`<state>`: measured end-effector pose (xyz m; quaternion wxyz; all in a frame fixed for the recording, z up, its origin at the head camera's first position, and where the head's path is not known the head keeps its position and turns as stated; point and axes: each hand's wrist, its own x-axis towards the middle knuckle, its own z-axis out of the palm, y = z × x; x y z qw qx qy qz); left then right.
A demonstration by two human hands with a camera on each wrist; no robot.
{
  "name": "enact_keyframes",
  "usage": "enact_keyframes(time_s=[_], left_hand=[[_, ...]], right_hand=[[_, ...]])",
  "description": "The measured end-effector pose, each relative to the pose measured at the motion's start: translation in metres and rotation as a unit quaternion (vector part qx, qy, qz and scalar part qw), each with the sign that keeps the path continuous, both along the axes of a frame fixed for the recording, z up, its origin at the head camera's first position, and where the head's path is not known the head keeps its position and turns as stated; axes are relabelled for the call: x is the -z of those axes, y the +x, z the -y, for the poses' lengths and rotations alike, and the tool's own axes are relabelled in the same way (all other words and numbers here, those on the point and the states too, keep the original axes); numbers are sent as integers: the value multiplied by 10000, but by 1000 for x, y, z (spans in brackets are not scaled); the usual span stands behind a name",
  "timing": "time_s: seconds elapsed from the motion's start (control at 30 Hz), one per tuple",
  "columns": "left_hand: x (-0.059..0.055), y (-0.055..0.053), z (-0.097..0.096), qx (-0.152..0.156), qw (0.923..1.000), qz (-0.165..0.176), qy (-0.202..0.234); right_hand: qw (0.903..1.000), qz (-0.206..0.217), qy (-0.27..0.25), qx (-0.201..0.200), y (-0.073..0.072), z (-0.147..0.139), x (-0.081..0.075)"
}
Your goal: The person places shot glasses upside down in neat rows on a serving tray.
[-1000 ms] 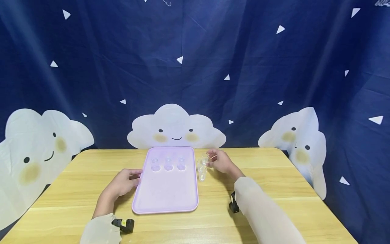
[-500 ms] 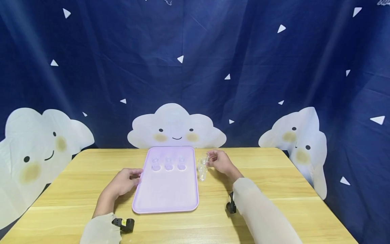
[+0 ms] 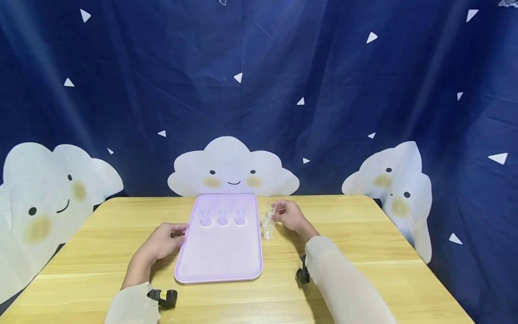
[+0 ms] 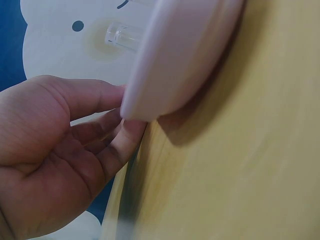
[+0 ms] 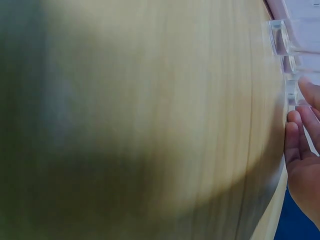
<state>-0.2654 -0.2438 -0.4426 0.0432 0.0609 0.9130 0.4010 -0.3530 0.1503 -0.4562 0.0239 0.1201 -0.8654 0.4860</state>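
A pale purple tray (image 3: 220,256) lies on the wooden table, with three small clear shot glasses standing in a row on its far half, the middle one (image 3: 223,218) among them. My left hand (image 3: 162,242) grips the tray's left rim; the left wrist view shows the thumb against the rim and fingers tucked below it. Just right of the tray, more clear shot glasses stand close together, the nearest being a shot glass (image 3: 268,231). My right hand (image 3: 292,217) holds the farthest shot glass (image 5: 291,92) between thumb and fingers. That glass is partly covered by the fingertips.
The light wooden table (image 3: 344,279) extends around the tray on both sides and in front. Behind its far edge hangs a dark blue curtain (image 3: 238,108) with white triangles and smiling clouds. A small black camera sits at each wrist.
The right forearm and wrist have shifted slightly left, while the fingers stay at the farthest shot glass. The left hand, tray and the glasses on it keep their places.
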Motion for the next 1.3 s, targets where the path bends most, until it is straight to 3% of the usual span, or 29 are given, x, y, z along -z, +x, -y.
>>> enact_keyframes(time_s=[0.5, 1.1, 1.3], left_hand=[[-1, 0, 0, 29, 10000, -32, -41], [2, -1, 1, -14, 10000, 4, -12], [1, -1, 1, -30, 10000, 7, 8]], right_hand=[[9998, 12, 118, 165, -1, 1, 2], [9995, -41, 75, 308, 3, -5, -13], [9997, -172, -137, 133, 2, -4, -23]])
